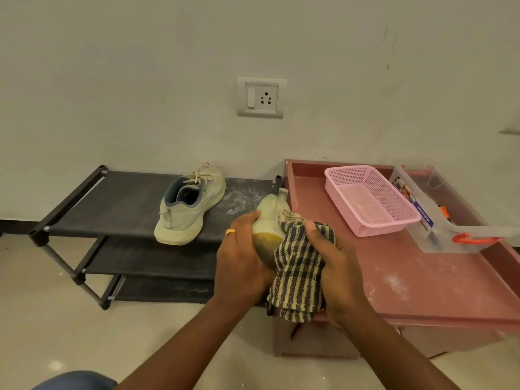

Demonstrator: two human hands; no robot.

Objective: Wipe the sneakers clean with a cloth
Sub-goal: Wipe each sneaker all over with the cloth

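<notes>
Holding one sneaker (268, 212) up off any surface, in front of the right end of the shoe rack (118, 204) and just beside the edge of the pink cabinet (394, 271). Gripping it with the left hand (239, 254), fingers curled round the sole side. Bunching the striped cloth (298, 274) in the right hand (334, 266), thumb and fingers closed on the fabric, and pressing it against the sneaker's near side. Leaving the second sneaker (188, 204) on the rack's top shelf, well apart from both hands, opening upward, laces loose.

Judging the step in hand as wiping the first shoe. Not seeing how much of it is clean behind hands and cloth.

Doing it well, by judgement:
- bracing firmly with the left hand against twisting under the strokes
- working in short overlapping passes, upper first, sole edge last
- turning the shoe in the grip rather than overreaching with the cloth
- refolding to a fresh face of fabric once soiled
- gathering in the hanging tail of cloth, clear of the pale dust on the cabinet top
- avoiding the dusty patch of shelf when setting the wiped shoe down

Noting a pink basket (368, 201) and a clear box (439, 220) on the cabinet, not involved
</notes>
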